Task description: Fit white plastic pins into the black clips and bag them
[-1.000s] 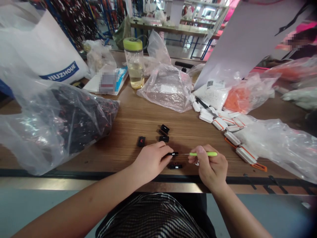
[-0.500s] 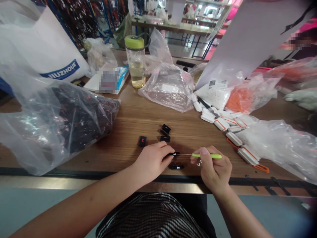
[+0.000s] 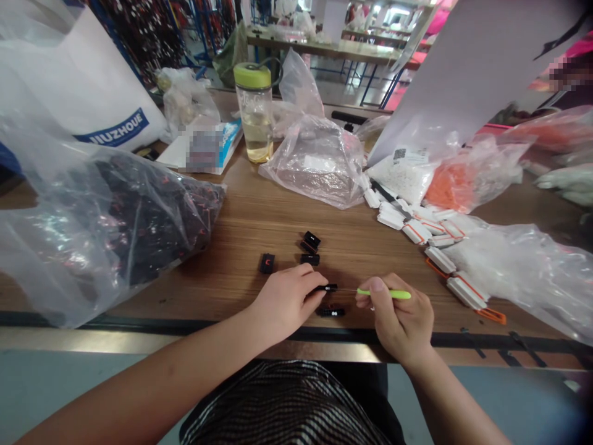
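Between the thumb and fingers of my left hand (image 3: 290,303) is a small black plastic connector (image 3: 330,288) with white dots on its side. My right hand (image 3: 401,315) grips a thin pick with a lime-green handle (image 3: 386,294); its slim metal shaft points left and its tip meets the connector's right end. Just below lies another black connector (image 3: 332,313) with white dots. Above my left hand, a black connector (image 3: 310,259) rests near a stacked-looking pair (image 3: 311,241). Further left sits a black connector with a red mark (image 3: 267,263).
A clear bag of black parts (image 3: 152,210) fills the left side. Behind stand a lidded bottle (image 3: 257,123) and a clear bag (image 3: 319,162). White and orange pieces (image 3: 438,259) line the right, beside bags of white (image 3: 407,176) and orange parts (image 3: 451,185). The table edge (image 3: 185,340) is close.
The pick and my right hand have shifted slightly left, toward the connector. My left hand keeps its hold with almost no motion. The whole view has drifted a little.
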Action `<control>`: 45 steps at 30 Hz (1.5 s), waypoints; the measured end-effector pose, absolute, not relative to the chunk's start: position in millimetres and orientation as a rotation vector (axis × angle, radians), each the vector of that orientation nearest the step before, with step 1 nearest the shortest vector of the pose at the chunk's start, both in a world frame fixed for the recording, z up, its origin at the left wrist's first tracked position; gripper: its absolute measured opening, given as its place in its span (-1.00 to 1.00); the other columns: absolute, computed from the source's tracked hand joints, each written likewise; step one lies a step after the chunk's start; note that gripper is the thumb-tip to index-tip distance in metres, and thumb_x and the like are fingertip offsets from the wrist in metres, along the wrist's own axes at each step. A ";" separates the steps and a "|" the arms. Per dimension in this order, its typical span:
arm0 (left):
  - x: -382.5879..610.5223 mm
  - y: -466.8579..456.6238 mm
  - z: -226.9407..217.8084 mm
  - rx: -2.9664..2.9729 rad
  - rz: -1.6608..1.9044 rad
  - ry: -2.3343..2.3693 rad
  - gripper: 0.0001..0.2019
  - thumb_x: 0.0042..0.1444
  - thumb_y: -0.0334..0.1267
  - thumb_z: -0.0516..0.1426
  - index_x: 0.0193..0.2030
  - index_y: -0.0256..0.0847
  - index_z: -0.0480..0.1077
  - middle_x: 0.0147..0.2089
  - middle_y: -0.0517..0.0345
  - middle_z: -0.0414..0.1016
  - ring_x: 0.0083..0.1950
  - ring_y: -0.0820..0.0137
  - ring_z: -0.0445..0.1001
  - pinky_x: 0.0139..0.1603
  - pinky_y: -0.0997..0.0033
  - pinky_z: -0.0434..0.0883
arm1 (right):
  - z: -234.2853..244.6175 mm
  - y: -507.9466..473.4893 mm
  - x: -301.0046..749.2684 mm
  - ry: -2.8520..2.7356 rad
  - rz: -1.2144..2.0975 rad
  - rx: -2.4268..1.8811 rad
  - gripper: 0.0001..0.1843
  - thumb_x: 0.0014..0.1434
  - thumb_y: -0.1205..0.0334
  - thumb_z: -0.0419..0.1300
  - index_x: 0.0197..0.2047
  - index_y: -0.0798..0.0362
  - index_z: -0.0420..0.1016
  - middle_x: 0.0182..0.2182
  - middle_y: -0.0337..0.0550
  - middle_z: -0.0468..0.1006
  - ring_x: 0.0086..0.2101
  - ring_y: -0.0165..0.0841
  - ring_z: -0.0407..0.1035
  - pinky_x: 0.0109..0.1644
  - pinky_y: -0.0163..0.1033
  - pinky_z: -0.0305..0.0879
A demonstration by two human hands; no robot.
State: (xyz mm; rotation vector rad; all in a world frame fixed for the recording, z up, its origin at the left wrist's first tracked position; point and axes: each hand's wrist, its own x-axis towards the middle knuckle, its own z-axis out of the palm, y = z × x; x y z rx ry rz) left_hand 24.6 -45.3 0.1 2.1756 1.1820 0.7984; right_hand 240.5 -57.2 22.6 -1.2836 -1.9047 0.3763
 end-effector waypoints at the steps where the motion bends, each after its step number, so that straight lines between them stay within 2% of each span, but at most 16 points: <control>1: 24.6 -45.3 -0.6 2.176 0.800 1.184 -0.86 0.27 -0.34 0.15 -0.09 -0.19 0.52 -0.18 0.13 0.50 -0.29 0.40 0.49 -0.21 0.34 0.47 | 24.8 -56.4 239.7 -1.953 0.355 -1.266 -0.71 0.37 0.26 0.05 -0.38 0.03 0.47 -0.56 -0.33 0.52 -0.54 -0.49 0.44 -0.38 -0.35 0.29; 5: 24.6 -45.3 -1.0 2.177 0.787 1.194 -0.85 0.26 -0.33 0.16 -0.06 -0.19 0.51 -0.17 0.13 0.51 -0.26 0.39 0.50 -0.20 0.35 0.47 | 28.4 -52.9 236.1 -2.020 0.313 -1.223 -0.70 0.36 0.24 0.06 -0.41 0.04 0.46 -0.57 -0.31 0.51 -0.56 -0.48 0.42 -0.41 -0.33 0.26; 10: 24.3 -45.5 3.0 2.183 0.775 1.199 -0.88 0.26 -0.35 0.15 -0.11 -0.20 0.51 -0.20 0.14 0.51 -0.30 0.40 0.49 -0.23 0.35 0.46 | 20.6 -53.3 236.4 -1.721 0.426 -1.296 -0.62 0.38 0.24 0.03 -0.44 0.05 0.51 -0.57 -0.29 0.52 -0.57 -0.50 0.44 -0.42 -0.37 0.32; 22: 24.5 -45.6 3.4 2.187 0.761 1.197 -0.87 0.27 -0.34 0.14 -0.10 -0.20 0.50 -0.18 0.12 0.51 -0.26 0.38 0.50 -0.19 0.31 0.48 | 17.5 -54.5 233.7 -1.696 0.498 -1.275 -0.66 0.36 0.22 0.06 -0.42 0.06 0.52 -0.57 -0.26 0.54 -0.58 -0.47 0.45 -0.46 -0.35 0.37; 35: 25.6 -46.7 4.2 2.188 0.751 1.228 -0.88 0.28 -0.34 0.14 -0.10 -0.22 0.49 -0.17 0.12 0.50 -0.23 0.37 0.52 -0.16 0.32 0.49 | 28.8 -53.9 228.5 -2.067 0.298 -1.227 -0.69 0.36 0.24 0.06 -0.41 0.05 0.47 -0.57 -0.27 0.51 -0.56 -0.45 0.42 -0.42 -0.30 0.27; 45: 16.6 -57.8 17.4 2.360 0.774 1.437 -0.77 0.31 -0.26 0.12 0.07 -0.18 0.45 0.03 0.05 0.52 -0.09 0.25 0.55 -0.12 0.20 0.54 | 29.1 -68.4 241.0 -1.512 0.404 -1.272 -0.62 0.37 0.20 0.07 -0.43 0.08 0.56 -0.56 -0.18 0.52 -0.55 -0.41 0.42 -0.47 -0.31 0.34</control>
